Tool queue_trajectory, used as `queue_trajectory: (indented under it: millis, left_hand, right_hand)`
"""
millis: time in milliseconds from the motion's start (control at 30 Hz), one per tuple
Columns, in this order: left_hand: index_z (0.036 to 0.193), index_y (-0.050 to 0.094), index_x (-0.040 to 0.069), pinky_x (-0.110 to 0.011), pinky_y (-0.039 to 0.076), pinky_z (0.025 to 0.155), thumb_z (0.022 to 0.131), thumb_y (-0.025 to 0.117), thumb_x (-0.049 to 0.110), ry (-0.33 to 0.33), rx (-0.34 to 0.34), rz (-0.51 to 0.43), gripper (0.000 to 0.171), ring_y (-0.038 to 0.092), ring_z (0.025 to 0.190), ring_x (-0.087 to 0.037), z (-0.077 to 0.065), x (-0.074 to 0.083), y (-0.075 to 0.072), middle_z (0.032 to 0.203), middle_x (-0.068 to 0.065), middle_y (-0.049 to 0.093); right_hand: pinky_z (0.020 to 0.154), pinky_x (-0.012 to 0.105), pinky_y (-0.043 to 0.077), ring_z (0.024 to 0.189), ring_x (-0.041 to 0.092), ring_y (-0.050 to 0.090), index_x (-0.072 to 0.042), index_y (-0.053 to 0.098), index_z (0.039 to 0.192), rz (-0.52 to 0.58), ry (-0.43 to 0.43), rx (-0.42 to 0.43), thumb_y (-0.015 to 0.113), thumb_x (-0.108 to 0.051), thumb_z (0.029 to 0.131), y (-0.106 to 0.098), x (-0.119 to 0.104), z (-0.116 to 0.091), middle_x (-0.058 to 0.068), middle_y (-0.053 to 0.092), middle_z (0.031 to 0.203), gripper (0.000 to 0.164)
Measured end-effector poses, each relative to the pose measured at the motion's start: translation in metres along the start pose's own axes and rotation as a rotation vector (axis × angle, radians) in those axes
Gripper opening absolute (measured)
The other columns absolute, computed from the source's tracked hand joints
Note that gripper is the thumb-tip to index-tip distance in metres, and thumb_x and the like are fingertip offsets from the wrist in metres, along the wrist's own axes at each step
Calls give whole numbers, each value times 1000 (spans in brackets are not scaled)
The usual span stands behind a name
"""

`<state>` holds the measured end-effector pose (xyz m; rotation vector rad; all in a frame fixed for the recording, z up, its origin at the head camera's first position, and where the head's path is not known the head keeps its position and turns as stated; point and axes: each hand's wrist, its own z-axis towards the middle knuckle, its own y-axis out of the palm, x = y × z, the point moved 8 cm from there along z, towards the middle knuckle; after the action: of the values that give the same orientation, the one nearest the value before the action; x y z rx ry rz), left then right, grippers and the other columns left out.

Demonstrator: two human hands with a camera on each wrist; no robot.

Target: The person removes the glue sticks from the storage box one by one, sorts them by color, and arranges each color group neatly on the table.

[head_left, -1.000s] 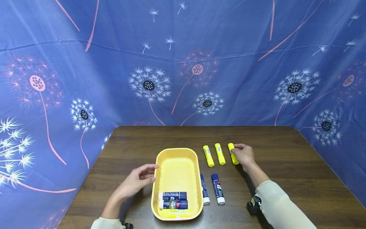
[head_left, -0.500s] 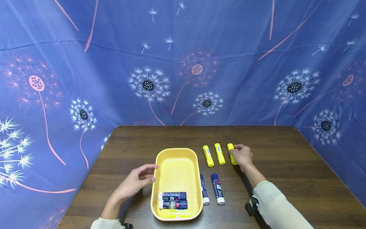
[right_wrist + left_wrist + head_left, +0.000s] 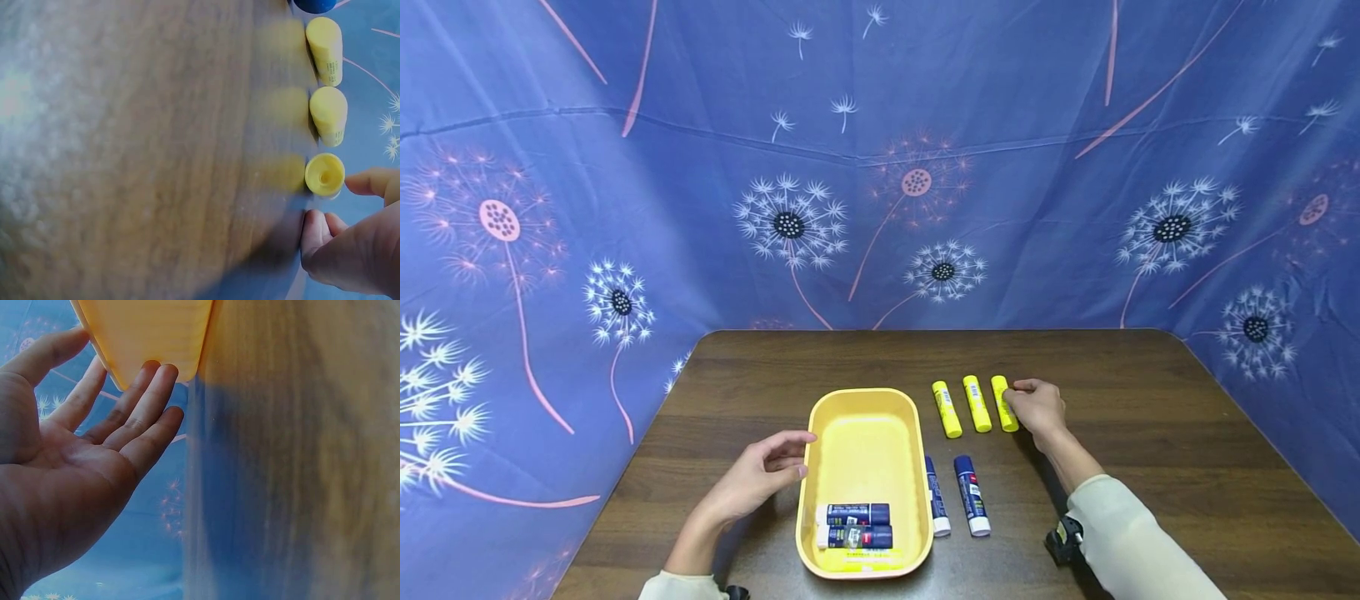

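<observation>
My left hand (image 3: 760,471) rests beside the left wall of a yellow tray (image 3: 811,475), fingertips at its rim; the left wrist view shows the fingers loosely spread at the tray (image 3: 147,331). At the back right, my right hand (image 3: 1039,410) is at the right side of a yellow glue stick (image 3: 1002,400). In the right wrist view a fingertip meets the side of that glue stick (image 3: 325,175), while the thumb stays apart below. Two more yellow glue sticks, a middle one (image 3: 977,403) and a left one (image 3: 947,409), lie in the same row.
Inside the tray lie two blue glue sticks (image 3: 856,536) and a yellow one (image 3: 861,560). Right of it is a blue glue stick (image 3: 972,497); another blue one (image 3: 937,500) is partly hidden by the tray rim. A patterned blue cloth (image 3: 880,208) hangs behind the brown table (image 3: 1120,392).
The rightmost yellow glue stick has shifted a little left, closer to the middle one. My right hand has moved slightly left overall. The left hand and tray have stayed put.
</observation>
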<state>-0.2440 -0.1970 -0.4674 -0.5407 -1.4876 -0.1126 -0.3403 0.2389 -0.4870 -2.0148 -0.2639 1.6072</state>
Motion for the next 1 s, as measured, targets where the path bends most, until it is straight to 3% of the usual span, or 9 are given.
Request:
queue_trajectory:
  millis: [167, 300, 433, 533, 700, 1000]
  left_hand:
    - [144, 51, -6, -18, 53, 94, 98, 67, 7, -6, -2, -4, 51, 63, 124, -45, -1, 0, 0, 135, -35, 59]
    - [144, 52, -4, -18, 53, 94, 98, 68, 11, -13, 2, -2, 51, 63, 124, -43, 0, -2, 0, 135, -33, 60]
    - [144, 53, -3, -19, 54, 93, 97, 69, 12, -12, 1, 5, 51, 64, 124, -42, 0, -3, 0, 134, -32, 60]
    - [143, 52, -5, -18, 54, 94, 97, 69, 11, -2, -3, 9, 51, 64, 123, -43, 0, -3, 0, 134, -33, 61]
    - [143, 52, -5, -18, 54, 94, 97, 69, 10, -5, -3, 13, 51, 64, 123, -43, 0, -3, -1, 134, -33, 60]
    - [143, 52, -4, -17, 54, 94, 97, 70, 11, -14, 2, -2, 52, 62, 125, -44, 0, -2, -1, 137, -33, 59]
  right_hand:
    - [84, 37, 51, 117, 39, 57, 6, 58, 136, -17, 0, -3, 59, -24, 97, -1, -3, 0, 27, 60, 131, 50]
    - [78, 30, 48, 113, 34, 58, 5, 60, 135, 5, -30, 19, 60, -24, 96, -5, -15, -1, 24, 63, 127, 48]
    - [80, 23, 48, 113, 28, 59, 4, 59, 138, 76, -97, -11, 61, -22, 99, -7, -43, -7, 23, 62, 131, 47]
    - [84, 19, 50, 110, 19, 61, 2, 59, 139, 153, -167, -83, 62, -19, 100, -2, -68, -16, 21, 64, 130, 43]
    - [87, 19, 55, 102, 8, 65, 1, 62, 137, 227, -258, -282, 65, -15, 100, 22, -102, -39, 15, 68, 125, 40]
    - [96, 32, 59, 113, 23, 67, -1, 66, 130, 267, -322, -592, 71, -8, 96, 73, -134, -85, 19, 67, 131, 35]
